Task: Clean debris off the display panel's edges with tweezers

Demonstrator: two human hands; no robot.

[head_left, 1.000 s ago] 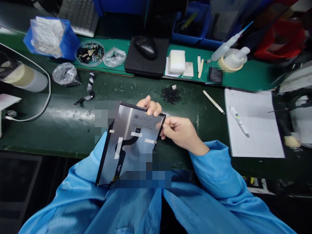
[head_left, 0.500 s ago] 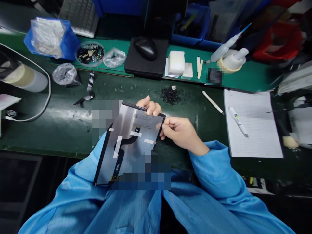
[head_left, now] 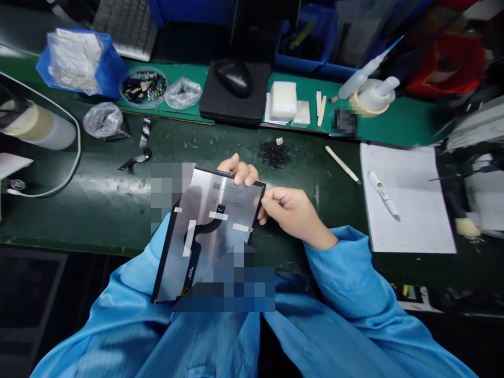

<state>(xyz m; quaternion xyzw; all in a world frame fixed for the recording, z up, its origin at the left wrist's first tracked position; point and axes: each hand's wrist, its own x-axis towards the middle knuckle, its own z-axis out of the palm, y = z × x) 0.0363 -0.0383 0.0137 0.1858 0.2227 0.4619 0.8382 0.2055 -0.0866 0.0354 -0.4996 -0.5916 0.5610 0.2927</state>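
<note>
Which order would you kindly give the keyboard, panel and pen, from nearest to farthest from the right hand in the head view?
1. Panel: immediately left of the right hand.
2. Pen: off to the right, on the paper.
3. Keyboard: far upper left.

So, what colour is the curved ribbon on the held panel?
The ribbon is black, best seen in the head view.

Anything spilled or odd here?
Yes: a loose pile of thin black scraps lies on the bench beyond the display panel, a pale bit at its edge. Other small pieces sit in a round dish; these have no container.
</note>
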